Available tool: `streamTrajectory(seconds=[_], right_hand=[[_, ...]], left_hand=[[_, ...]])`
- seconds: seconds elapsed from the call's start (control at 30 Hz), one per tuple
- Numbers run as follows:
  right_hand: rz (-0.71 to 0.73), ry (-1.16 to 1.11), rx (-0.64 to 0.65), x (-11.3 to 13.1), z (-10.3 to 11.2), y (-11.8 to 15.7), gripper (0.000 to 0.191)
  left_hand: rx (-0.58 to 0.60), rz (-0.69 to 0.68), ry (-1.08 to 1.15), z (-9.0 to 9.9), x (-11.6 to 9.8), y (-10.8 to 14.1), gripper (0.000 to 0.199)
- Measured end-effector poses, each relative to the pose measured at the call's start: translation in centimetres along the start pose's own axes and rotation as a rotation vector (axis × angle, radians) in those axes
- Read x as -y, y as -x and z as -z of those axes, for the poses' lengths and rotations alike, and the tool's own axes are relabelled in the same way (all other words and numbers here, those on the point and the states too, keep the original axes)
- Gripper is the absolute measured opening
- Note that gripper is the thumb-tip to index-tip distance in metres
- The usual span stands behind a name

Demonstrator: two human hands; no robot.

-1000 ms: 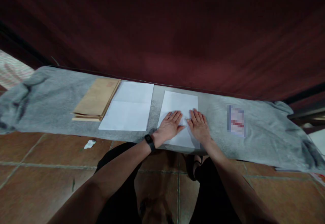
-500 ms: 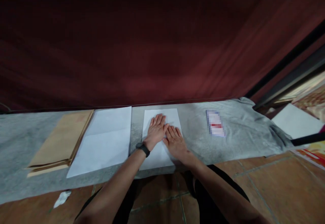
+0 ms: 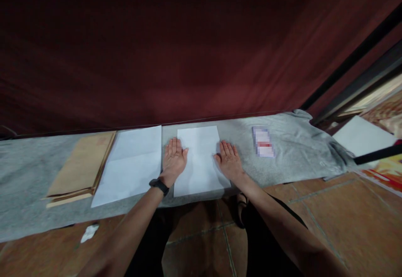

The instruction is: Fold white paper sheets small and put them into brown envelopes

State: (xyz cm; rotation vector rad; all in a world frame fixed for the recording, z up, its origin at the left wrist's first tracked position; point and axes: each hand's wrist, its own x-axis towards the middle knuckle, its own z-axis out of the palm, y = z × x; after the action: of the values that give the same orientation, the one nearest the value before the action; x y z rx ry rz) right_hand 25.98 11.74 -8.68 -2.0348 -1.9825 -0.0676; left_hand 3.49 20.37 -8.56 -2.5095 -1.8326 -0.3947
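A white paper sheet point(image 3: 201, 159) lies flat on the grey cloth point(image 3: 292, 151) in front of me. At its left edge rests my left hand point(image 3: 174, 159), fingers stretched out and holding nothing, a dark band on the wrist. My right hand point(image 3: 230, 161) lies on the right edge of the paper and the cloth beside it, fingers extended, with nothing in it. Larger white sheets point(image 3: 130, 164) with a crease lie to the left, next to a stack of brown envelopes point(image 3: 81, 164). Right of my hands is a blurred purple and white item with a red band point(image 3: 264, 142).
A dark red curtain point(image 3: 201, 67) hangs behind the cloth. Dark bars point(image 3: 354, 63) slant at the right, near another white sheet point(image 3: 361, 136). On the tiled floor point(image 3: 351, 218) lies a crumpled white scrap point(image 3: 89, 233).
My hands have moved apart from the middle of the paper, the left one leftward and the right one rightward, to its two sides. The view has shifted slightly.
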Motion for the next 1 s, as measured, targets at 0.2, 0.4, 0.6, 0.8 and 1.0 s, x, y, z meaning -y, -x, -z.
streamTrajectory(seconds=[0.2, 0.4, 0.6, 0.8, 1.0], right_hand=[[0.196, -0.1, 0.002, 3.7, -0.5, 2.3, 0.054], [0.182, -0.067, 0.015, 2.4, -0.6, 3.9, 0.057], [0.115, -0.033, 0.038, -0.7, 0.6, 4.6, 0.06], [0.033, -0.05, 0.071, -2.1, 1.9, 4.7, 0.057], [-0.087, -0.152, 0.115, -1.1, 3.0, 0.1, 0.051]], left_hand=[[0.035, -0.171, 0.068, -0.1, -5.0, 4.9, 0.058], [0.021, -0.071, 0.041, 0.4, -1.9, 7.1, 0.061], [-0.06, 0.036, 0.068, 0.9, -0.2, 9.5, 0.064], [-0.041, 0.169, 0.269, 2.0, -0.9, 9.2, 0.061], [0.021, 0.636, 0.831, 4.0, 0.0, 0.3, 0.041]])
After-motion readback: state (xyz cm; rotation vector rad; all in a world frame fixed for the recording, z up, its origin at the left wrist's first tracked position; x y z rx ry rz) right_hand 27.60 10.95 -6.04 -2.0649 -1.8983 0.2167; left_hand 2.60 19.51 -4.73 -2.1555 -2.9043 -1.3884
